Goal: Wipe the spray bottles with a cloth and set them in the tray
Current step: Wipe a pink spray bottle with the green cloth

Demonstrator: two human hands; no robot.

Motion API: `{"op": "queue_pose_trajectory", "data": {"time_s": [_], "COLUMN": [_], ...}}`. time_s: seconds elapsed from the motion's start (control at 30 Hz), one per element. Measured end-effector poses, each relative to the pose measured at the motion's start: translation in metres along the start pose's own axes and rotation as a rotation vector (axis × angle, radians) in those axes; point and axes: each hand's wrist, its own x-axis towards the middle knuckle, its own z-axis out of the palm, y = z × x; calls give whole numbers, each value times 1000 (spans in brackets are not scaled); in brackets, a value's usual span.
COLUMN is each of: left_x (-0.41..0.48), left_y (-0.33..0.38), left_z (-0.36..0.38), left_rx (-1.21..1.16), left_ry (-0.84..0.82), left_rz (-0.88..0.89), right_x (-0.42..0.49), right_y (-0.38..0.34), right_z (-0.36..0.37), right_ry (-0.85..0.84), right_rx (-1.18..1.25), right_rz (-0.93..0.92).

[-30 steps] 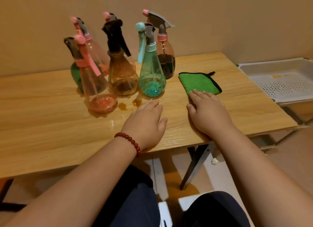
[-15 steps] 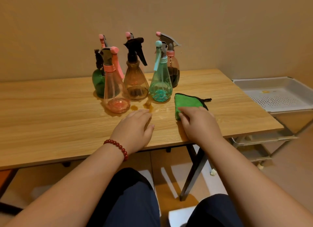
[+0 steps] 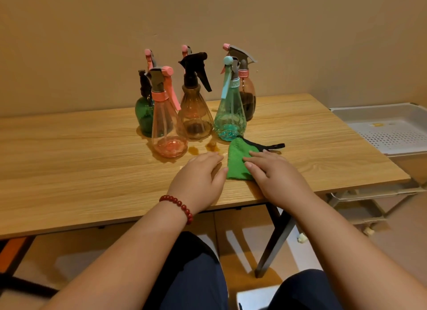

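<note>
Several spray bottles stand grouped at the back of the wooden table [image 3: 69,161]: a pink one [image 3: 166,129], a brown one with a black trigger [image 3: 195,115], a teal one [image 3: 230,115], a dark brown one [image 3: 248,94], a green one [image 3: 143,115] and others behind. A green cloth [image 3: 238,161] lies just in front of the teal bottle. My right hand [image 3: 275,175] lies flat on the cloth's right part, fingers straight. My left hand [image 3: 198,178] rests flat on the table, its thumb touching the cloth's left edge.
A white perforated tray [image 3: 383,129] sits on a rack right of the table, below the tabletop level. Small amber puddles [image 3: 194,150] lie on the table between the bottles and my left hand. A plain wall stands behind.
The camera has pulled back and up. The cloth has slid left and bunched narrower under my right hand, now touching my left thumb. My left hand has stayed flat on the table.
</note>
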Motion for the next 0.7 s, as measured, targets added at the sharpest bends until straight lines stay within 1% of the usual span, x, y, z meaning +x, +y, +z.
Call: {"op": "queue_pose_trajectory", "data": {"time_s": [0.07,0.13,0.2,0.27,0.33,0.4,0.47,0.53,0.63,0.7], "left_x": [4,10,19,28,37,44,49,51,47,41], "left_y": [5,9,13,17,23,28,31,29,25,24], "left_z": [3,5,7,8,9,8,5,3,-1,-6], "left_rx": [-9,-16,-33,-40,-62,-139,-224,-310,-532,-673], "left_ry": [8,13,13,12,17,18,13,15,54,87], "left_rz": [-2,-11,-38,-70,-117,-195,-278,-322,-361,-385], "right_x": [0,8,19,30,37,41,42,38,32,31], "right_y": [3,9,13,13,10,6,5,6,5,2], "right_z": [-1,-5,-8,-10,-9,-7,-6,-10,-19,-21], "right_ry": [99,160,115,69,94,102,91,116,166,164], "right_rx": [57,41,19,19,31,76,162,322,570,686], "right_rz": [5,86,188,252,285,310,311,295,275,293]}}
